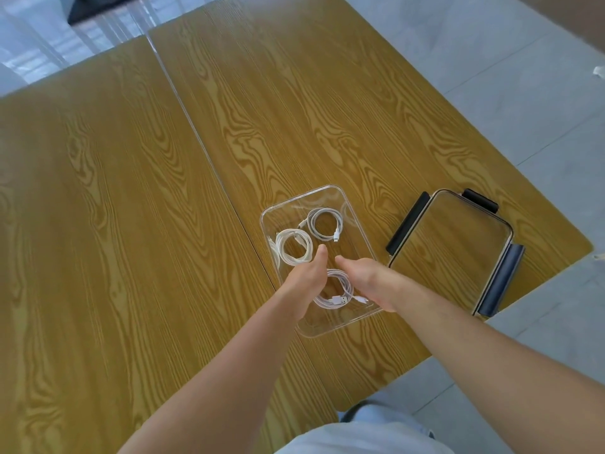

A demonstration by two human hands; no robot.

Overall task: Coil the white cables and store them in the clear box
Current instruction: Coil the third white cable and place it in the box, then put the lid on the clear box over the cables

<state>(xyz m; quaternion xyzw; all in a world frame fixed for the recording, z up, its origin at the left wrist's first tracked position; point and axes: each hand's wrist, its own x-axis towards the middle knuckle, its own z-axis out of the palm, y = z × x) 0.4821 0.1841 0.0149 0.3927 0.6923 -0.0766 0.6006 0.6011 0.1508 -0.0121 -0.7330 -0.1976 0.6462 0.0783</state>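
I set the third coil (337, 290) down flat in the near end of the clear box (357, 221) so it doesn't spring open. It lies between my left hand (306, 276) and right hand (370, 278), under both; whether either grip holds it I cannot tell. Two more coils (294, 249) lie just beyond my thumbs, and the lid (451, 247) waits on the desk (131, 224) to my right.

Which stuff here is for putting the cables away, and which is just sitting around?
For the job:
- clear box
- three coiled white cables in it
- both hands, left and right, over the nearest coil
- lid, off, beside the box

Just there:
- wooden table
- grey floor
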